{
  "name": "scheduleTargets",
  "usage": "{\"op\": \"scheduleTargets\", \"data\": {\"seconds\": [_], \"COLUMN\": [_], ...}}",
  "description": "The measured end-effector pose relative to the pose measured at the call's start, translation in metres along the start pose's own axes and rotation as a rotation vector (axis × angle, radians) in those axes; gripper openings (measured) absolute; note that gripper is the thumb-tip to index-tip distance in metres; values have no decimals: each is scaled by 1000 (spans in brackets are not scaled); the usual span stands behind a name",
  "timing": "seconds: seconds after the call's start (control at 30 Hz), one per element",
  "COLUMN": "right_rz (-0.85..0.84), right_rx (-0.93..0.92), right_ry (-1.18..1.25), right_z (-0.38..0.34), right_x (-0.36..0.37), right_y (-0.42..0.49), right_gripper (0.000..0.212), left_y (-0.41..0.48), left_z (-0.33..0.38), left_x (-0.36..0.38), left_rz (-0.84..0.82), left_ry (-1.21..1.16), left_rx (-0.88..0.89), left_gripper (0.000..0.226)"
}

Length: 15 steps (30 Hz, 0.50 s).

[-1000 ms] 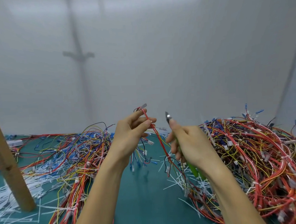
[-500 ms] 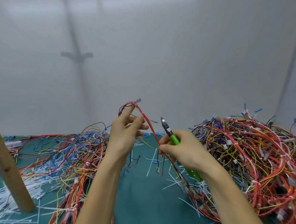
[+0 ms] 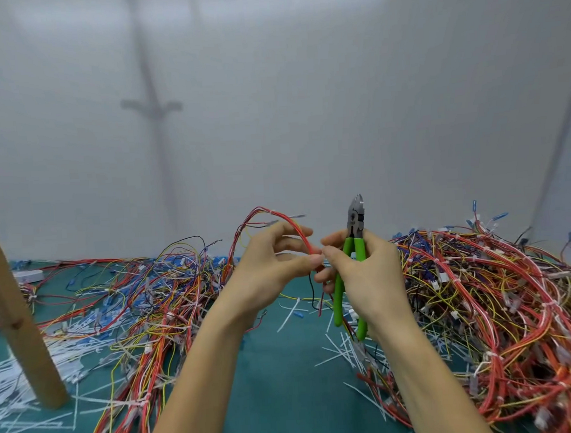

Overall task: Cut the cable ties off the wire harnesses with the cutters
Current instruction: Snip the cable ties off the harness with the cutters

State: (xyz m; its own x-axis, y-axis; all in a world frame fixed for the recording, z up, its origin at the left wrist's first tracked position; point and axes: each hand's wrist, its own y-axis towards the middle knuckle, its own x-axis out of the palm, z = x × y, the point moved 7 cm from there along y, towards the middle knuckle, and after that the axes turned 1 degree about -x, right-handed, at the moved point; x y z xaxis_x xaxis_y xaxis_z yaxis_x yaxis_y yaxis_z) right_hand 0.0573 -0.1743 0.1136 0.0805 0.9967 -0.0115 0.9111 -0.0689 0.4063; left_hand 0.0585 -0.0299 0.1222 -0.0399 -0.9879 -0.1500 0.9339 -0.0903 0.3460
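Head view: the left hand point(image 3: 264, 273) pinches a looping red wire harness point(image 3: 287, 221) between thumb and fingertips, raised above the teal mat point(image 3: 280, 398). The right hand point(image 3: 370, 278) is wrapped round the green-handled cutters point(image 3: 353, 249), upright with blades up and nearly closed, its thumb tip meeting the left fingertips at the harness. A dense harness heap point(image 3: 497, 304) lies right, a looser harness spread point(image 3: 156, 296) left, cut white cable ties point(image 3: 344, 352) between, and a wooden post point(image 3: 14, 313) at far left.

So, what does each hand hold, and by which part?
The right hand grips the cutters by the green handles; the left hand pinches the wire harness along its red loop.
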Motion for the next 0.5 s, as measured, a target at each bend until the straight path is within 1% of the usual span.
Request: {"op": "scheduleTargets", "data": {"seconds": [0.23,0.37,0.43,0.5], "right_rz": [13,-50,-96,-174], "right_rx": [-3,12,27,62], "right_ry": [27,-28,-74,-150], "right_z": [-4,-7,-9,-9], "right_x": [-5,-8,-9,-10], "right_y": [2,3,3,3], "right_gripper": [11,8,17,34], "left_y": [0,0,0,0], "left_z": [-1,4,6,8], "left_x": [3,4,1,-3], "left_rz": [-30,7,56,101], "left_ry": [9,28,4,-32], "left_rx": [31,87,109,118], "left_gripper": [32,34,35,37]}}
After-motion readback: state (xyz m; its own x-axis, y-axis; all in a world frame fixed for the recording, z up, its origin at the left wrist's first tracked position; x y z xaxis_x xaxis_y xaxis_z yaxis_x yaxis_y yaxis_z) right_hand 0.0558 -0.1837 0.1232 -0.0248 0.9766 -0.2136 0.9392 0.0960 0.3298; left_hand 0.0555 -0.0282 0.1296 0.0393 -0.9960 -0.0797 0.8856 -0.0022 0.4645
